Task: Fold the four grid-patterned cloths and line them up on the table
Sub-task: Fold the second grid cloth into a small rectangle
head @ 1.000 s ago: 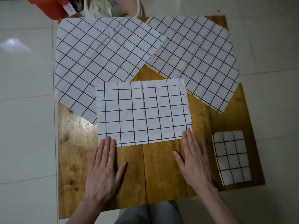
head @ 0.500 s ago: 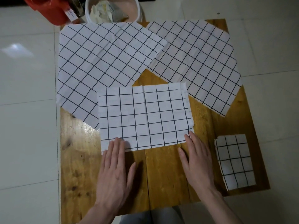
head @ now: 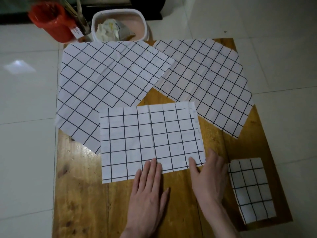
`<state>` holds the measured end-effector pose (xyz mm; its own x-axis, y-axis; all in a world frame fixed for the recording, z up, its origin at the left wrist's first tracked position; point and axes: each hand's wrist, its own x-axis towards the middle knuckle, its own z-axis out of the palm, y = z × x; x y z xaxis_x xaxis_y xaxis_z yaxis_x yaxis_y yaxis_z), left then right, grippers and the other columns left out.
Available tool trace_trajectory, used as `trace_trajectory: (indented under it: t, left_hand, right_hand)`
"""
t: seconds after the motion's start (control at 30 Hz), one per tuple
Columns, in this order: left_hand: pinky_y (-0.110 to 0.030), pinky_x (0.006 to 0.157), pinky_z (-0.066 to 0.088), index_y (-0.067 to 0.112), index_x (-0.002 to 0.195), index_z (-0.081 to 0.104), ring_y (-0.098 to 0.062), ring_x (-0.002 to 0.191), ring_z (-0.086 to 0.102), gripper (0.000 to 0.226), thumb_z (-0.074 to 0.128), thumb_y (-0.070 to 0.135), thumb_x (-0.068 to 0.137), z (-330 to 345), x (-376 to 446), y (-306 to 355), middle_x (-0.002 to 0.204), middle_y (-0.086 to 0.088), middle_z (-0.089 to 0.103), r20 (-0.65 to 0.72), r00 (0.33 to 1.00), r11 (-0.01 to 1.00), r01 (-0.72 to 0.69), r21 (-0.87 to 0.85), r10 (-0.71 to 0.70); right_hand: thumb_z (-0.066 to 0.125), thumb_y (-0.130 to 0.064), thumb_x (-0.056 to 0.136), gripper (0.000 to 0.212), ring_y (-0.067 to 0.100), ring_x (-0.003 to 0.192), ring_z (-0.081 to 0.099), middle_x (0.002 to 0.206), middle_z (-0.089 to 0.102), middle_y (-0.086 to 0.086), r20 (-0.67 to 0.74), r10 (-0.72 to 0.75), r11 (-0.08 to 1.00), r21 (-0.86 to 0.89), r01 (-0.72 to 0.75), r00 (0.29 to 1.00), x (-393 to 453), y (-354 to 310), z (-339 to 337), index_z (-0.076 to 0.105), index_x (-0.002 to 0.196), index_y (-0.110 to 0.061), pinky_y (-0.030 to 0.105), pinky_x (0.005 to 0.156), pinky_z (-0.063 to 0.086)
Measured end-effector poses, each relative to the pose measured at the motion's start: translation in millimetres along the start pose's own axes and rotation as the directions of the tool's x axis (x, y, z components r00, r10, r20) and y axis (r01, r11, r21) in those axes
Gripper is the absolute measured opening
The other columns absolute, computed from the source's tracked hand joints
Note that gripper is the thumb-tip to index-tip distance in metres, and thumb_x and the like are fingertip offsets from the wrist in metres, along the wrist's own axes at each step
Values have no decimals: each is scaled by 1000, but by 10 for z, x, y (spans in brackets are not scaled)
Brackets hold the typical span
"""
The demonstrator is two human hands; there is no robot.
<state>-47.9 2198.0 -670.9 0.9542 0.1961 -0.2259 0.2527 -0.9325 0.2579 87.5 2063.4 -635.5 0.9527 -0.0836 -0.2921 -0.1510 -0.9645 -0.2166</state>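
Head cam, looking down on the wooden bench (head: 82,200). Progress approx: 1 of 4 cloths done, 1 in work, 2 untouched. Finished one = small folded cloth (head: 251,190), a compact rectangle at approx 4 o'clock near the bench's right edge, well apart from the rest. In work = half-folded cloth (head: 151,141), centre of bench, a wide rectangle w/ a vertical crease down its middle, so likely folded once and needing at least one more fold to match the small one. Left hand (head: 148,196) lies flat, fingers straight and together, tips resting on the cloth's near edge around 6 o'clock. Right hand (head: 210,177) sits at the near right corner, approx 5 o'clock; thumb on top of the fabric, fingers extended beside the corner. Can't tell whether it's pinching the edge or just touching it. Still to do: left open cloth (head: 106,86) at 10–11 o'clock, spread diagonal, hanging over the bench's left edge, and right open cloth (head: 209,83) at 1–2 o'clock, also diagonal, its corner tucked under the left one. Lining up hasn't begun, only one piece is ready. Off the bench at 12 o'clock: red bucket (head: 51,21) and white tub (head: 118,24) w/ crumpled stuff inside.
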Motion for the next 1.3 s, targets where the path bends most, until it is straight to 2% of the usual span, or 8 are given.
trace_trajectory:
  t: [0.2,0.3,0.53,0.73,0.93,1.07,1.2,1.3]
  left_hand:
    - [-48,123,22,11,166,20,-24,162,12,75,41,53,107,7,-21,16,175,-6,13,-2,1000,1000,0,-10,0]
    - [-50,122,23,11,165,22,-25,161,13,75,42,53,106,7,-7,36,175,-7,14,-14,1000,1000,19,-14,-19]
    - [-50,123,22,9,165,22,-26,161,13,77,40,55,106,21,-21,116,175,-8,15,-20,999,999,29,-15,-29]
    - [-48,122,22,11,165,23,-24,161,12,75,41,55,107,20,1,226,175,-7,14,6,1000,999,13,-34,-13]
    - [-45,122,22,11,165,23,-23,161,15,75,38,57,108,-69,29,324,174,-7,17,-5,999,998,-43,-48,43]
    - [-44,125,18,11,166,16,-22,162,11,74,35,54,109,-145,144,243,175,-6,13,-19,999,998,-30,-52,29]
    - [-44,123,18,12,166,21,-22,161,13,72,30,56,109,-134,237,170,174,-5,16,27,999,999,-26,-42,27]
    - [-44,125,16,12,166,21,-22,161,14,72,25,57,110,-165,227,148,174,-5,18,29,999,998,-43,-53,44]
  right_hand:
    - [77,-39,90,51,20,113,51,111,54,-8,112,104,895,424,-142,988,63,-55,-97,49,132,-32,49,98,50]
    - [77,-24,92,45,8,105,54,121,50,-8,171,142,724,654,-220,975,32,-72,-105,47,123,-36,27,84,48]
    - [78,-13,92,50,6,105,63,114,64,-17,241,214,348,887,-304,947,-79,-109,-129,53,130,-35,26,83,51]
    - [75,-19,94,18,8,99,72,101,78,-11,228,228,317,902,-294,947,-179,-130,-204,73,107,-31,28,85,53]
    - [72,-33,91,42,17,106,73,113,77,8,102,211,353,919,-173,972,-330,-169,-301,70,122,-4,46,97,57]
    - [65,-35,97,26,-2,93,71,101,78,-11,3,132,459,886,-64,991,-479,-243,-328,70,121,-25,34,88,58]
    - [51,-50,102,16,10,103,66,115,65,5,-146,-61,602,784,153,987,-566,-321,-315,59,106,-63,30,87,56]
    - [44,-54,98,27,7,119,61,132,60,2,-138,-149,603,772,201,979,-622,-370,-279,50,120,-70,25,97,53]
